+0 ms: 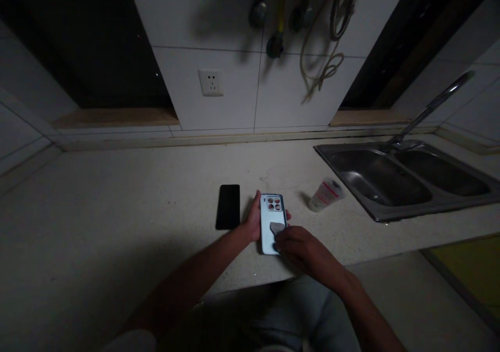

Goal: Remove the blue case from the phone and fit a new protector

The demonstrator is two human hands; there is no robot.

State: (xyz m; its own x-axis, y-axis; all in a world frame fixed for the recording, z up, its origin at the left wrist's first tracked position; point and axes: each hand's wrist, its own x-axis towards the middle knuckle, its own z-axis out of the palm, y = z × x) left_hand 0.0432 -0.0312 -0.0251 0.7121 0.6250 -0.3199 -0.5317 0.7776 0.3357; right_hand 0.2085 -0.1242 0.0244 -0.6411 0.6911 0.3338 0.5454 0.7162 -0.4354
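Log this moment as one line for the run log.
left hand: steadies pale phone, camera side up | right hand: presses grey cloth on phone back | nearby: black phone, tipped bottle, sink

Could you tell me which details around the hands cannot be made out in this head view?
- Small grey piece on the pale phone: too small and dim to identify.
- Right hand fingertips: grip hidden.
- Left hand palm: hidden behind the phone.
- Bottle label: unreadable.

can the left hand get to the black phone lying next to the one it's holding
Probably yes. The left hand grips the white phone, and the black phone lies flat just to its left on bare counter, nothing between them.
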